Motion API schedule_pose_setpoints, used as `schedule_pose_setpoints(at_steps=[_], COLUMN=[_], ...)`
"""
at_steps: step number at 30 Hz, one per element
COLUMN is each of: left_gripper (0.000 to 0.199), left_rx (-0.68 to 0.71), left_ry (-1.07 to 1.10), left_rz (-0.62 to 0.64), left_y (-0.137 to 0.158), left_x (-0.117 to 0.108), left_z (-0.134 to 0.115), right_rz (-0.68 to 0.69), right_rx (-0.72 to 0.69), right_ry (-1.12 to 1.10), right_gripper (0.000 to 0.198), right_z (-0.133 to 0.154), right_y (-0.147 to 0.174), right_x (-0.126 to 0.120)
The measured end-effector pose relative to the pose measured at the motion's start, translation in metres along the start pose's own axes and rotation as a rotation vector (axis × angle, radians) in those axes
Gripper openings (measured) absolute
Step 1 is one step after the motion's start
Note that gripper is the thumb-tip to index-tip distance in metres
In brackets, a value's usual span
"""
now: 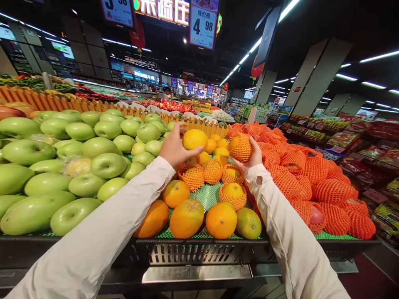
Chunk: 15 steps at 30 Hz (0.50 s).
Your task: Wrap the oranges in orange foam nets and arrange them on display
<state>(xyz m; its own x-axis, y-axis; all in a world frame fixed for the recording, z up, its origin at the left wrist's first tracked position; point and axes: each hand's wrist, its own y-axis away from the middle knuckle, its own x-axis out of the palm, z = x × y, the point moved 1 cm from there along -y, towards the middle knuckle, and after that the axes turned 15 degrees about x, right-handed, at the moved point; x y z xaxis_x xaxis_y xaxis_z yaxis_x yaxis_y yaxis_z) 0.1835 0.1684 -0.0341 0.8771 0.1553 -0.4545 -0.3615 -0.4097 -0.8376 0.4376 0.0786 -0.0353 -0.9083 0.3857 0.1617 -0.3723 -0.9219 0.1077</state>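
My left hand [175, 146] is closed around the left side of a bare orange [195, 139], thumb below and fingers above, over the far part of the orange display. In my right hand [254, 154] is another orange in an orange foam net [241, 147], gripped from its right side. Between and below my hands lie several oranges in foam nets [213, 171]. Bare oranges [187, 218] line the front edge, with a greenish one [248, 223] at the right end. Some fruit behind my hands is partly hidden.
Green apples [85, 185] are heaped on the left. Fruit in red foam nets [332, 195] is piled on the right. A black slatted rail [199, 252] runs along the front. An orange picket fence [199, 124] stands behind, and a price sign [203, 25] hangs above.
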Motion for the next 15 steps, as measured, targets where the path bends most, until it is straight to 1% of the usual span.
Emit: schedule_pose_setpoints(at_steps=[1, 2, 4, 6, 8, 10, 12, 15], left_gripper=[0.081, 0.079, 0.072, 0.069, 0.070, 0.073, 0.075, 0.070], left_rx=[-0.050, -0.098, -0.201, -0.265, -0.244, -0.188, -0.161, -0.145], left_ry=[-0.113, -0.212, -0.336, -0.371, -0.392, -0.426, -0.451, -0.475], left_rz=[-0.004, 0.036, 0.175, 0.294, 0.345, 0.389, 0.419, 0.438], left_y=[0.000, 0.001, 0.003, 0.004, 0.003, 0.003, 0.002, 0.001], left_x=[0.001, 0.002, 0.003, 0.003, 0.003, 0.003, 0.002, 0.000], left_z=[0.008, 0.016, 0.029, 0.037, 0.039, 0.038, 0.037, 0.035], right_rz=[0.010, 0.023, 0.053, 0.103, 0.162, 0.182, 0.153, 0.085], right_rx=[-0.007, -0.012, -0.027, -0.058, -0.107, -0.139, -0.144, -0.127], right_ry=[0.029, 0.055, 0.105, 0.148, 0.186, 0.230, 0.286, 0.328], right_gripper=[0.101, 0.103, 0.106, 0.110, 0.111, 0.112, 0.115, 0.117], right_z=[0.000, 0.001, 0.000, -0.003, -0.007, -0.012, -0.016, -0.021], right_y=[0.002, 0.006, 0.014, 0.022, 0.028, 0.031, 0.031, 0.027], right_x=[0.002, 0.006, 0.015, 0.025, 0.034, 0.041, 0.044, 0.044])
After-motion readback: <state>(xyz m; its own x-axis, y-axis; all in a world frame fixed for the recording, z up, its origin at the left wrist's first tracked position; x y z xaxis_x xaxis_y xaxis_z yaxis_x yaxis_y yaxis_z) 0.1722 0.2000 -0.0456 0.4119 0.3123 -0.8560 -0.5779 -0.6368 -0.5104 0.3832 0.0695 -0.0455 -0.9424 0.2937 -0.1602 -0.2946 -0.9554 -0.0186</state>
